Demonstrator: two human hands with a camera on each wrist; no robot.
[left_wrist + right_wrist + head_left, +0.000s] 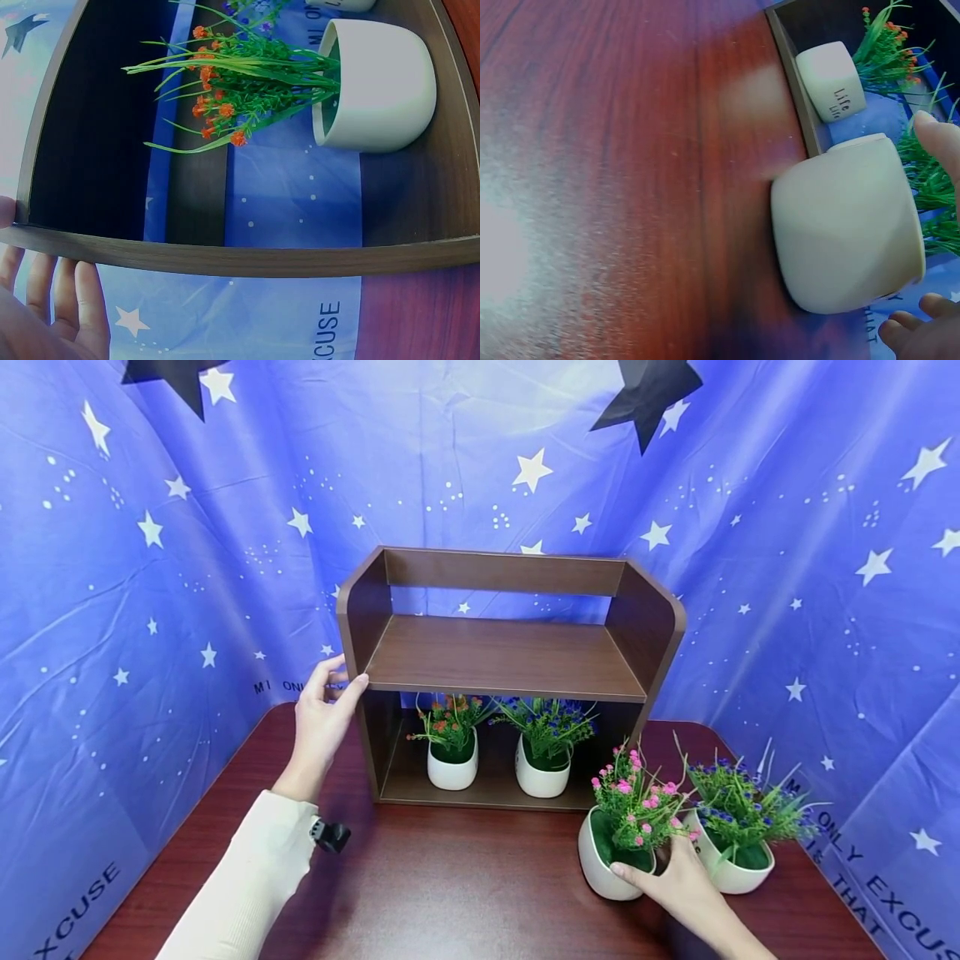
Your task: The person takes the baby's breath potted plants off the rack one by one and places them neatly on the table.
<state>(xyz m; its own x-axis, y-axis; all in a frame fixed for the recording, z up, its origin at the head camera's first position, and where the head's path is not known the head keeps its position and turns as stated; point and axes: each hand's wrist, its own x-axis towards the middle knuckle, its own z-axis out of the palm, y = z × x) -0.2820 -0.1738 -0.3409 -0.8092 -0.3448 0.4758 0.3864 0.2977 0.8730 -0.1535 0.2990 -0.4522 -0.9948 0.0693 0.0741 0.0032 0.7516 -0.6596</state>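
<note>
Right hand (pixel 686 881) straddles the pink-flower pot (pixel 594 864), thumb by the rim, fingers opposite; can't tell if it's actually gripping. Left hand (pixel 322 718) pinches the side panel of the shelf (pixel 506 656) at 9 o'clock. Pink-flower pot is at the shelf's 5 o'clock, blue-flower pot (pixel 738 878) at its 3. Probably light, stiff, a bit slippery, maybe brittle; take the wall, not stems. Right wrist cam reads "Life" on the orange-flower pot (pixel 831 79), head doesn't; only head shows pink blooms.
</note>
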